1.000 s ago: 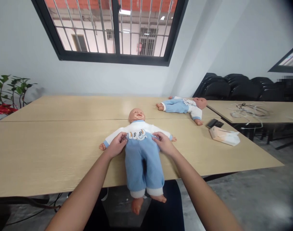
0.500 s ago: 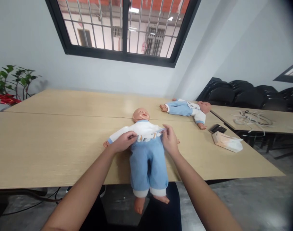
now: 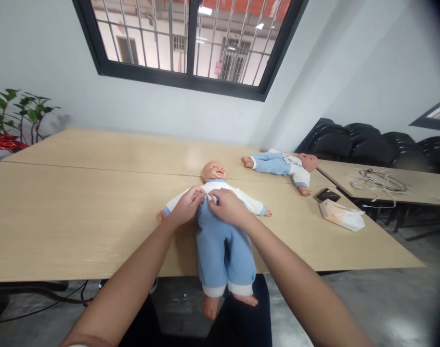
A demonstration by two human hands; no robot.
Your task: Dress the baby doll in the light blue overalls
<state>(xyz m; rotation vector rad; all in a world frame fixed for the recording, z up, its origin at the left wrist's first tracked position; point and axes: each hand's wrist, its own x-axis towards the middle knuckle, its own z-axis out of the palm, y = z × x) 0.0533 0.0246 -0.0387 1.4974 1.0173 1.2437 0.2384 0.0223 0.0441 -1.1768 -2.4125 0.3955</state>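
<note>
A baby doll (image 3: 213, 172) in a white top and light blue trousers (image 3: 220, 231) lies on its back at the table's near edge, with its feet past the edge. At its belly, my left hand (image 3: 189, 205) pinches a small fold of the doll's clothing, bluish white between the fingertips. My right hand (image 3: 227, 206) is close beside it, its fingers closed on the same cloth at the top of the trousers. The hands cover most of the top's printed front. Both of the doll's arms are stretched out sideways.
A second doll (image 3: 278, 166) in similar clothes lies further back on the right. Near it are a dark phone-like object (image 3: 327, 194) and a tissue pack (image 3: 341, 215). Cables (image 3: 379, 180) lie on another table, with stacked black chairs (image 3: 368, 147) behind. A plant (image 3: 23, 113) stands far left.
My right hand has moved left from the doll's side to the middle of its belly, next to my left hand. The left hand has shifted slightly up and stays at the clothing.
</note>
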